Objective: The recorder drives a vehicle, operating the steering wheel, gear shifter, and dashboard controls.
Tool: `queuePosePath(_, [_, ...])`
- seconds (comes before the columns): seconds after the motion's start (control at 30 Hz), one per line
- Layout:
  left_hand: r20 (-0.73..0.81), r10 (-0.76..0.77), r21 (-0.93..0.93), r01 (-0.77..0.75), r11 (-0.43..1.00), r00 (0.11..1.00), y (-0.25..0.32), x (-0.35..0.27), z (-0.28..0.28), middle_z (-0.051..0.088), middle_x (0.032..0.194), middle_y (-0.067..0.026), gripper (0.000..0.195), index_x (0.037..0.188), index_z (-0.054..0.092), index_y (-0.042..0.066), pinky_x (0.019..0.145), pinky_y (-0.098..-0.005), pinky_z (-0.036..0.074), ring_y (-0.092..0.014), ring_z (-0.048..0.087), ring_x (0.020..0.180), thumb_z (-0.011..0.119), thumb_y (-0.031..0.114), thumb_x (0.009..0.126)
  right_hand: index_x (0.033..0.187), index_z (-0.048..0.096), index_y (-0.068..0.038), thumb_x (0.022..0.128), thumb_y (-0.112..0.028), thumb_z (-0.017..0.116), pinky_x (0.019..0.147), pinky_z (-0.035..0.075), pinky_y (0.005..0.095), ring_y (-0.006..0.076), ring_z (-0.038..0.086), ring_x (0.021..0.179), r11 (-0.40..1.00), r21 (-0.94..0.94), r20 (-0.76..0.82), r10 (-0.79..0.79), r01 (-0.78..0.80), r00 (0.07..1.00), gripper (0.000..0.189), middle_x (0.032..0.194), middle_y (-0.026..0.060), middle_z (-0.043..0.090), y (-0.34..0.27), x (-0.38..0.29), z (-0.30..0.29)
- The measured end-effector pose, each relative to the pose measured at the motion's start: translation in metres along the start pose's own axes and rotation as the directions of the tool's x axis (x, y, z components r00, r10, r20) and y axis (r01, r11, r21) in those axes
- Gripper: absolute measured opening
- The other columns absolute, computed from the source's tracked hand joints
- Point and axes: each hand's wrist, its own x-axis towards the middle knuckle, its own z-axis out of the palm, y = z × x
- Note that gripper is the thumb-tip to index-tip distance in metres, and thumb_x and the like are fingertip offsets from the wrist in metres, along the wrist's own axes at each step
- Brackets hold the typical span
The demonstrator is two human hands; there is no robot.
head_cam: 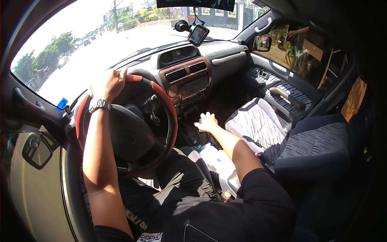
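My left hand (109, 84), with a metal-banded wristwatch (100, 104) on its wrist, grips the top of the red and black steering wheel (171, 121). Keys (152, 113) hang behind the wheel's right side. Low in the centre, my right hand (206, 121) rests over the shift lever area with its fingers curled; what lies under its palm is hidden, and a ring shows on a finger. The dark gear lever boot (191, 137) is just below and left of that hand. White plastic and tissue-like material (216, 158) lies on the console beside my right forearm.
A dash camera (198, 34) hangs at the windshield above the wood-trimmed centre panel (186, 71). The patterned passenger seat (257, 127) is on the right. Outside are a road with vehicles (87, 42), a grey gate (225, 18) and the left side mirror (37, 150).
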Motion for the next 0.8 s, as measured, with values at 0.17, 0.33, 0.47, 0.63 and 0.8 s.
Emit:
queuePosePath(0.17, [-0.076,0.146,0.088,-0.139,0.986,0.986,-0.004,-0.001,0.018,0.067,0.070,-0.0141,0.043,0.075,0.073,0.012,0.070,-0.0443,0.053,-0.031,0.067,0.074,0.053,0.047,0.089,0.122,0.054,-0.010,0.079,-0.050,0.068,0.097,0.044,0.0501,0.0367,0.042,0.124,0.999,-0.041,0.089,-0.027,0.030,0.996,0.061,0.126,0.0161,0.048,-0.026,0.004,0.001])
queuePosePath(0.33, [0.004,0.195,-0.072,-0.195,0.978,0.981,0.043,0.000,0.004,0.071,0.083,-0.0144,0.033,0.084,0.075,0.009,0.071,-0.0436,0.053,-0.029,0.069,0.078,0.058,0.036,0.075,0.105,0.059,-0.004,0.073,-0.055,0.069,0.084,0.050,0.0484,0.0428,0.060,0.097,0.973,-0.138,-0.161,-0.208,0.187,0.965,0.061,0.104,0.0248,0.058,0.019,0.015,0.011])
queuePosePath(0.47, [-0.059,0.231,-0.005,-0.232,0.973,0.971,0.035,0.016,0.049,0.072,0.086,-0.0104,0.031,0.089,0.075,0.011,0.076,-0.0418,0.053,-0.028,0.069,0.085,0.057,0.031,0.074,0.112,0.056,-0.004,0.075,-0.051,0.069,0.087,0.048,0.0512,0.0450,0.057,0.102,0.977,-0.124,-0.056,-0.181,0.173,0.982,0.061,0.108,0.0249,0.056,0.000,0.014,0.011])
queuePosePath(0.63, [0.054,0.231,0.003,-0.232,0.973,0.971,0.042,0.002,0.036,0.072,0.093,-0.0051,0.031,0.095,0.074,0.015,0.087,-0.0413,0.046,-0.024,0.067,0.093,0.058,0.035,0.077,0.110,0.055,-0.004,0.077,-0.051,0.069,0.087,0.047,0.0507,0.0449,0.057,0.101,0.975,-0.148,-0.046,-0.175,0.166,0.984,0.059,0.107,0.0255,0.056,0.002,0.015,0.013])
queuePosePath(0.8, [0.073,0.221,-0.054,-0.218,0.975,0.972,0.048,0.010,0.048,0.071,0.091,-0.0075,0.031,0.095,0.075,0.013,0.080,-0.0411,0.050,-0.025,0.067,0.092,0.061,0.030,0.074,0.109,0.056,-0.003,0.077,-0.051,0.068,0.087,0.047,0.0498,0.0444,0.058,0.100,0.966,-0.159,-0.055,-0.213,0.202,0.975,0.059,0.104,0.0258,0.057,0.005,0.017,0.012])
